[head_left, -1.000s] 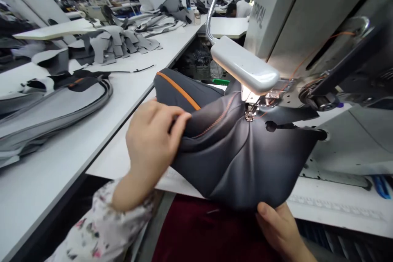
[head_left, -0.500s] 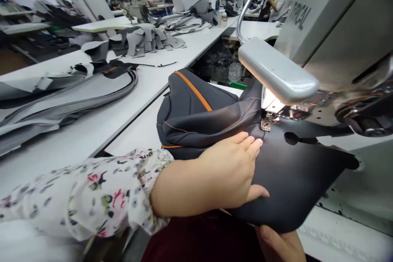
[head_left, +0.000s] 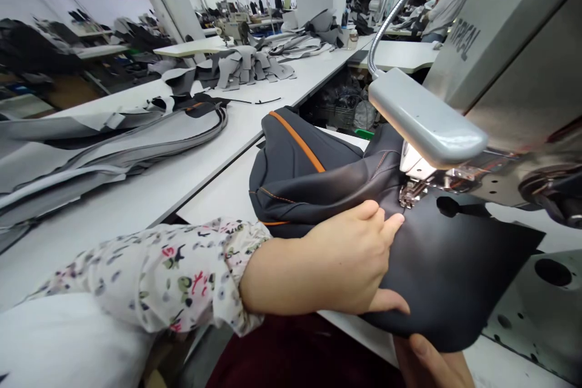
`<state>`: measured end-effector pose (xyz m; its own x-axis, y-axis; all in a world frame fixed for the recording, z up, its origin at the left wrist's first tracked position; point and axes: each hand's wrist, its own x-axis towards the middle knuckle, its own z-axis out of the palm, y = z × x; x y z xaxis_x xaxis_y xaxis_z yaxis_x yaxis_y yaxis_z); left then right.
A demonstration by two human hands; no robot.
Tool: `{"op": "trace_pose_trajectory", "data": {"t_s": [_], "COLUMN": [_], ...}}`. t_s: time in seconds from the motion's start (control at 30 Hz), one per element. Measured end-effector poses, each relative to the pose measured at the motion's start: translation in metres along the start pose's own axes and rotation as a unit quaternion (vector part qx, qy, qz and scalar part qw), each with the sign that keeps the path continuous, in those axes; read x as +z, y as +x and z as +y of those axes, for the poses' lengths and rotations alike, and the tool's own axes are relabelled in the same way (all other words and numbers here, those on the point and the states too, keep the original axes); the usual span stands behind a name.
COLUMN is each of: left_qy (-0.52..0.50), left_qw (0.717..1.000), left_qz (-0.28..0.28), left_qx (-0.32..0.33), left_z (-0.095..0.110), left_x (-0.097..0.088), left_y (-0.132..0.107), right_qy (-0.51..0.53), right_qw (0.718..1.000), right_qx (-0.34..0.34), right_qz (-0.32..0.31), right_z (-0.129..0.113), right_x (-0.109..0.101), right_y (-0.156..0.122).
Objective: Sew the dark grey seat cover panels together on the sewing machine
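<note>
A dark grey leather-like seat cover (head_left: 445, 279) with orange piping and orange stitching lies under the presser foot (head_left: 411, 194) of a sewing machine (head_left: 509, 103). My left hand (head_left: 359, 254) presses on the cover from above, just in front of the foot; its index finger points at the seam and the thumb is spread, while the other fingers are slightly bent. At the near edge my right hand (head_left: 436, 367) grips the cover, thumb at the rim and the other fingers hidden beneath it. Bunched folds of the cover lie left of the foot.
A grey lamp (head_left: 427, 118) on a bendy metal neck lights the foot. Left, long grey trim-edged pieces (head_left: 113, 151) lie on a white table (head_left: 150, 200). Further back is a pile of grey cut pieces (head_left: 250, 66). A person (head_left: 448, 9) stands at the back right.
The whole view has shifted, so things appear further right and lower. My left hand's fingers are more bent, with the index finger now standing apart. My right hand stays at the cover's near edge.
</note>
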<state>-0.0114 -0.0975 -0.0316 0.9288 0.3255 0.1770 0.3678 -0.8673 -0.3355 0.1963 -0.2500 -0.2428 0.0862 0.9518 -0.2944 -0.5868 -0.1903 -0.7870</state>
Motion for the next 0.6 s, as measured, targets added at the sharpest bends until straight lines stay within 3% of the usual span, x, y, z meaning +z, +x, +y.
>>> {"op": "trace_pose_trajectory", "data": {"t_s": [0.13,0.33,0.47,0.6], "left_qy": [0.012,0.014,0.011,0.008], "left_qw": [1.000,1.000,0.999,0.997], "left_qz": [0.003,0.007,-0.019,-0.051], "left_qx": [0.003,0.027,0.038,0.049], "left_z": [0.001,0.002,0.001,0.000], "left_x": [-0.001,-0.003,-0.004,-0.008], "left_y": [-0.001,-0.002,-0.001,-0.004], "right_qy": [-0.004,-0.009,-0.027,0.016], "right_qw": [1.000,0.992,0.991,0.981], "right_qx": [-0.017,-0.050,-0.064,-0.057], "right_qz": [0.025,0.120,0.116,0.186], "right_z": [-0.013,-0.041,-0.052,-0.065], "right_x": [0.001,0.027,0.027,0.031], "right_y": [0.007,0.021,0.030,0.038]}}
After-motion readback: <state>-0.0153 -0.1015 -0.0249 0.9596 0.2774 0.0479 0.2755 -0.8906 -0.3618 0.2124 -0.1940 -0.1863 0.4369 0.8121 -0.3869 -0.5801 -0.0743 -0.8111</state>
